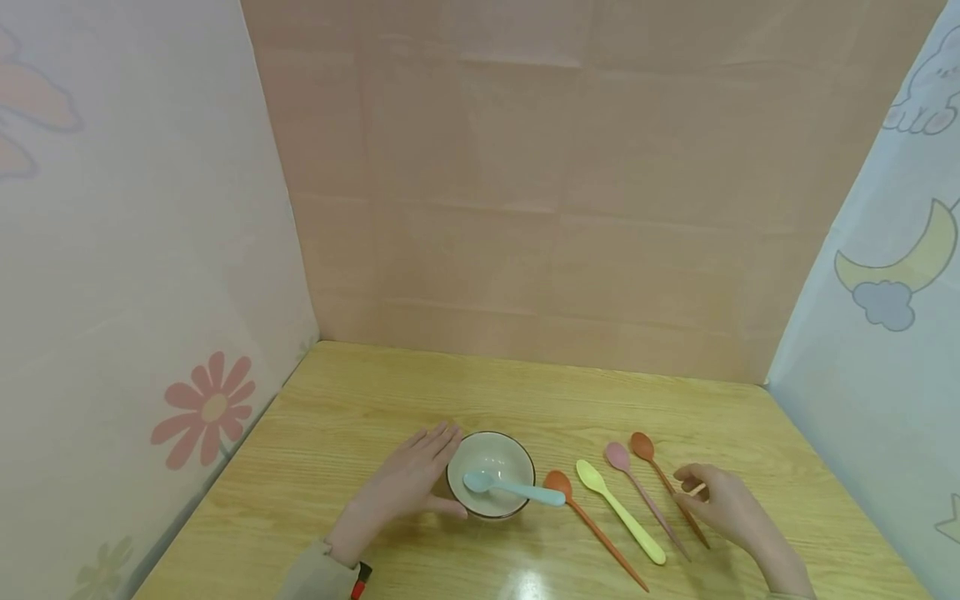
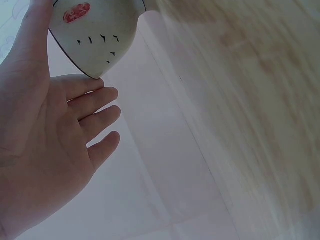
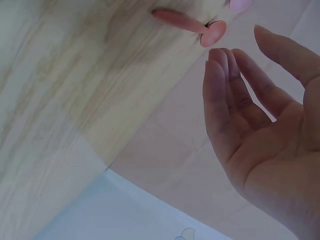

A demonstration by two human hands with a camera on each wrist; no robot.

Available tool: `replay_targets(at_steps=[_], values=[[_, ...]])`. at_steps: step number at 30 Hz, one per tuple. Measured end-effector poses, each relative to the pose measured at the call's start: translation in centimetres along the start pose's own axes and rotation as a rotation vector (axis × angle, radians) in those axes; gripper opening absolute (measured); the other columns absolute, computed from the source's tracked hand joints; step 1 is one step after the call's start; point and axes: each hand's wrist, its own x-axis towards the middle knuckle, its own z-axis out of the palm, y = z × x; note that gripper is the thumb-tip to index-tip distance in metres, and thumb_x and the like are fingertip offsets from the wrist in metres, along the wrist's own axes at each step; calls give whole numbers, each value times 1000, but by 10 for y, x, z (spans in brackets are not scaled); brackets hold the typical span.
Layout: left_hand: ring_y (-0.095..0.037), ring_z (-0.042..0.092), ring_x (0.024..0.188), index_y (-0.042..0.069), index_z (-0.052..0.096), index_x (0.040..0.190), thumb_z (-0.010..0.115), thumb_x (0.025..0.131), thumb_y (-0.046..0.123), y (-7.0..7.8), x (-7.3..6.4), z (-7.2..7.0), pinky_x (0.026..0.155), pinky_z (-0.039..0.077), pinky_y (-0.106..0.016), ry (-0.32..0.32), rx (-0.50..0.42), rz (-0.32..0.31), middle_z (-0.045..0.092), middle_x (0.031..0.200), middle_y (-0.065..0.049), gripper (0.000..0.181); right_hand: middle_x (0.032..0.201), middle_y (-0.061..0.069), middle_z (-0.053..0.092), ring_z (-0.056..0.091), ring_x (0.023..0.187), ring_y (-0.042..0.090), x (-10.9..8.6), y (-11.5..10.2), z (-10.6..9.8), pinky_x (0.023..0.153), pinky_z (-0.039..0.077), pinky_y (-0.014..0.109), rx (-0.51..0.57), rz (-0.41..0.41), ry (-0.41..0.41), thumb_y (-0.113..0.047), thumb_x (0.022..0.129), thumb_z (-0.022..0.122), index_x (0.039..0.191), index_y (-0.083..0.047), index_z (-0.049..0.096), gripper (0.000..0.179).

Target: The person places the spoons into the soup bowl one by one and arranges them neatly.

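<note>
A white bowl with a dark rim stands at the front middle of the table. My left hand touches its left side, fingers nearly straight and thumb spread along the near rim. The left wrist view shows the bowl's outside with a red patch and small dark marks, between thumb and index finger. A light blue spoon lies across the bowl, its handle sticking out over the right rim. My right hand, fingers loosely bent and holding nothing, hovers beside the rightmost spoon, a brownish-orange one.
Left of that spoon lie a pink spoon, a yellow spoon and another orange spoon, slanted side by side on the wooden table. Cloth-covered walls enclose the back and sides. A black-and-red item shows by the left sleeve.
</note>
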Motion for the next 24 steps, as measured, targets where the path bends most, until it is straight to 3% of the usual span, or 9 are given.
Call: replay_targets(at_steps=[7,16,24], values=[[-33,38,147,0,38,151,64,76,73,0,0,0,119,37,-50,-2,3,1,38,158,-17,108,96,7,71,66,77,14,0,6,2,62,54,20,27,48,-32,-13,86,74,113,6,66,35],[-35,39,146,-1,38,150,67,76,69,1,0,-3,119,38,-51,-2,-12,-2,38,157,-18,106,92,5,68,69,81,19,2,15,7,67,60,33,64,84,-88,-15,85,75,111,6,64,35],[-34,38,147,0,37,151,66,76,70,1,0,-1,118,38,-51,-13,-15,-12,38,158,-17,107,88,2,67,66,79,15,5,20,12,64,55,26,66,101,-108,-18,84,76,109,3,65,34]])
